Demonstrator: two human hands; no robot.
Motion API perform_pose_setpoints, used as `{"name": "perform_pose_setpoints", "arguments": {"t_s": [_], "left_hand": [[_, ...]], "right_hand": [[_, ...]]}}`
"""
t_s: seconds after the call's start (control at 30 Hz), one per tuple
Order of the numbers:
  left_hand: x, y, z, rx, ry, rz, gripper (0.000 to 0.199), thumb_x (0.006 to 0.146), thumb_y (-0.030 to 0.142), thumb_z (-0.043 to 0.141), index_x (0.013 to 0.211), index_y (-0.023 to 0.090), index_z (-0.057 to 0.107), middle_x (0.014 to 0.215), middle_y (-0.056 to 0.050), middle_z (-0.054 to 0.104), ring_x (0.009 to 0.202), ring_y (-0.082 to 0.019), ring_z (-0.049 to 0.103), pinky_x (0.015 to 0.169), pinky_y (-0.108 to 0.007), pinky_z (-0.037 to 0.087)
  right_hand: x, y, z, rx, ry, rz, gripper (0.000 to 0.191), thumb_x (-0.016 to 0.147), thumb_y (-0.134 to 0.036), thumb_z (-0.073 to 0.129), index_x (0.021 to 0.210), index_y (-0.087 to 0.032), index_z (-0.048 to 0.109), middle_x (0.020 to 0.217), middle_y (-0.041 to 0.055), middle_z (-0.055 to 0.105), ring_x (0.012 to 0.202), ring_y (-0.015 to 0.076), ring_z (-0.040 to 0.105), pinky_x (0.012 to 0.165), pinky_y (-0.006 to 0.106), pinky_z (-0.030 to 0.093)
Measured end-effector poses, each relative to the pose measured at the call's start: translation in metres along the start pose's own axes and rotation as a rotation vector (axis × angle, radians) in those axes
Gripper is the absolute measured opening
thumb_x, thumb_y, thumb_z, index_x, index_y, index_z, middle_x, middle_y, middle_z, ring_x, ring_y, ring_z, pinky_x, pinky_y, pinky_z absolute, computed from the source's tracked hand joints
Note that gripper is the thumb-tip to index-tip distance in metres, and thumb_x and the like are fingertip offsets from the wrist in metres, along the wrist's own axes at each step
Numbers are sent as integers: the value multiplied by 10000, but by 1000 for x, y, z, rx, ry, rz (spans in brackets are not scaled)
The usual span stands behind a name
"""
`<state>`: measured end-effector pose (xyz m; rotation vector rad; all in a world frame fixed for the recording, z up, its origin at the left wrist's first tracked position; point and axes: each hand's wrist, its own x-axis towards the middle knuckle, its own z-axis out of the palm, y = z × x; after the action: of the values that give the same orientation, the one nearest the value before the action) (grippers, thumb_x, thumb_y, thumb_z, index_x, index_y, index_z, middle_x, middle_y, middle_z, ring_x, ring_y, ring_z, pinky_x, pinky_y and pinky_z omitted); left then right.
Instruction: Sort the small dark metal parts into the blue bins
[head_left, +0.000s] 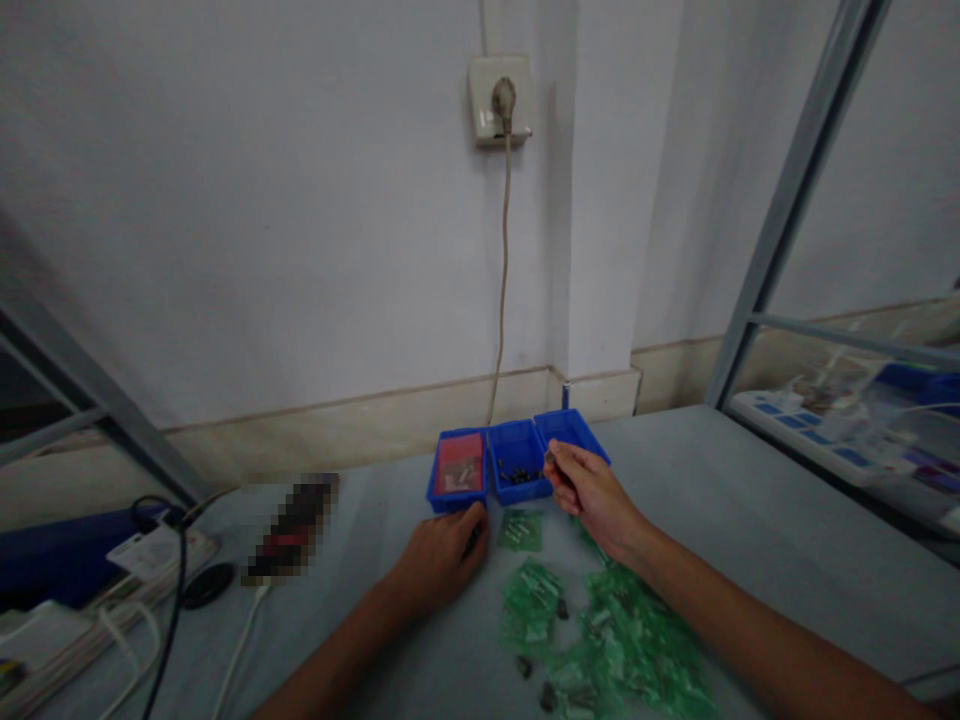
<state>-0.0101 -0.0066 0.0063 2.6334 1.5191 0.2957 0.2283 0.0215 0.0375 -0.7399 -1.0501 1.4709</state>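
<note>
My right hand [589,495] is raised over the front of the right blue bin [570,428], thumb and fingers pinched on something too small to make out. Curled on the table, my left hand [446,552] lies just in front of the left blue bin [457,500]; something dark shows by its fingers, but its kind is unclear. Small dark parts [519,475] lie in the middle blue bin [516,432]. A flat green bag [521,530] with slim pieces inside rests between my hands. Nearer me is a heap of green bags [637,640].
Loose dark pieces [523,666] lie beside the green bags. A red packet [459,455] fills the left bin. Cables [244,640] and a power strip [75,640] are at left. Metal frame posts [795,200] stand at the sides; a plugged wall socket [500,100] is behind.
</note>
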Motion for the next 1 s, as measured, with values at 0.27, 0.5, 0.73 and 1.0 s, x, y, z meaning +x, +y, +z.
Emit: {"name": "perform_pose_setpoints", "arguments": {"t_s": [0.27,0.5,0.73,1.0], "left_hand": [[0,-1,2,-13,4,5,132,1010,316,400,1022,243,510,927,-32,699,790,-184,666,681,-271,449],[0,-2,2,2,1,9,129,1010,309,393,1029,250,506,922,-22,698,788,-193,668,681,-278,447],[0,-3,3,7,8,13,123,1016,323,392,1030,256,494,921,-14,694,770,-195,663,660,-276,425],[0,-5,5,-7,22,40,111,1019,321,393,1045,256,480,938,-12,692,802,-202,667,678,-284,433]], "right_hand": [[0,-2,0,90,-23,111,535,821,-605,697,589,-211,419,496,-100,276,427,61,138,363,215,134],[-1,-2,1,133,-18,71,423,828,-522,726,687,-185,514,563,-80,376,429,51,202,364,189,182],[-7,-4,6,-60,-3,-58,308,870,-500,677,844,-210,579,737,-21,553,500,78,389,367,166,288],[-7,2,1,-612,101,-414,125,928,-357,630,922,-234,607,821,12,617,703,167,574,539,264,425]]}}
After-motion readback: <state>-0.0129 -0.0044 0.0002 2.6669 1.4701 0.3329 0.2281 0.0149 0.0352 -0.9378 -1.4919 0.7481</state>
